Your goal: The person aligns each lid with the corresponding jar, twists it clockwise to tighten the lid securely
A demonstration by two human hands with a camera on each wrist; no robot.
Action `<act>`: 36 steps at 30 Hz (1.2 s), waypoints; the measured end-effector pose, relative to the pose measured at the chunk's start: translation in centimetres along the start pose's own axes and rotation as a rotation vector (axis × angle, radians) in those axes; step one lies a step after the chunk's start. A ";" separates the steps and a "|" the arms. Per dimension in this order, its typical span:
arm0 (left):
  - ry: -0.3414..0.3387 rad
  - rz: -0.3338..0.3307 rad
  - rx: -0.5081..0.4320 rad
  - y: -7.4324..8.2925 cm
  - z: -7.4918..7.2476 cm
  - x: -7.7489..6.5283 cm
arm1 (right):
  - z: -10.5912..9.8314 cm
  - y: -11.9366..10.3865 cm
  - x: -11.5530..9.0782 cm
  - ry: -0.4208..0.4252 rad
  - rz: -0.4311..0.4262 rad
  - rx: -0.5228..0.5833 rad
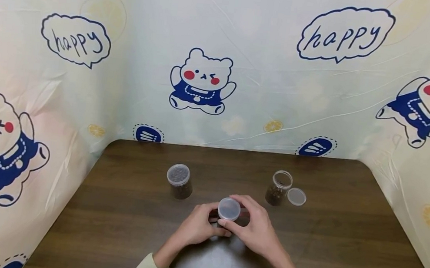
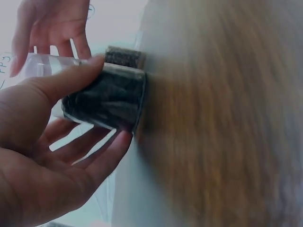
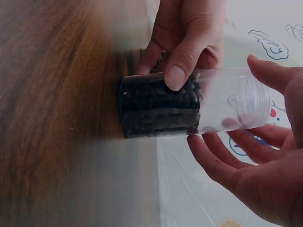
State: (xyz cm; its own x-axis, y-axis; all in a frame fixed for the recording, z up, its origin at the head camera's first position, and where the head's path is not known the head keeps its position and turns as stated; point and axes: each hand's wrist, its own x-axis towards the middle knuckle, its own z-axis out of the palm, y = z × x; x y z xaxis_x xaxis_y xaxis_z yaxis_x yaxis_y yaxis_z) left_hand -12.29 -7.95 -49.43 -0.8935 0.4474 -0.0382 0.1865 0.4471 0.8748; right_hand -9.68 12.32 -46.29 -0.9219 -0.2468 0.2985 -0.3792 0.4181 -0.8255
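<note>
A clear plastic jar (image 1: 229, 209) with a translucent lid stands upright on the table in front of me. Dark bean-like pieces fill a little over half of this jar (image 3: 161, 106), as the right wrist view shows. My left hand (image 1: 198, 226) grips its lower part, the thumb across the dark contents. My right hand (image 1: 258, 229) curls round the top, with the thumb at the lid (image 3: 253, 101) and the fingers along the far side. In the left wrist view, the left hand (image 2: 57, 137) wraps the jar's filled part.
A lidded jar (image 1: 180, 185) of dark contents stands at the back left. To the right is a jar (image 1: 276, 193) without its lid, partly filled with brown pieces, and a loose lid (image 1: 296, 196) lies beside it. A printed curtain (image 1: 251, 124) borders the wooden table (image 1: 124, 212).
</note>
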 end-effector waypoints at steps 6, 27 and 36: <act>0.049 0.026 -0.032 0.5 0.0 0.2 | -0.2 -0.1 0.3 0.063 -0.015 0.017; 0.151 0.028 -0.084 0.3 -0.9 3.2 | -0.4 1.0 4.1 0.078 0.175 0.163; 0.168 0.010 -0.071 -0.7 -1.1 5.3 | 0.1 2.0 5.7 0.117 0.196 0.146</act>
State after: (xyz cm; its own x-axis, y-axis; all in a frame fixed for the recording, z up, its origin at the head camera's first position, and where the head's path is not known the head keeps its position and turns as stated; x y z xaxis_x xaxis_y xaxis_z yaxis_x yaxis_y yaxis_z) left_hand -17.61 -6.67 -49.69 -0.9484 0.3137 0.0468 0.1719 0.3846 0.9069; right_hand -15.64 11.64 -46.28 -0.9826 -0.0671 0.1730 -0.1854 0.3156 -0.9306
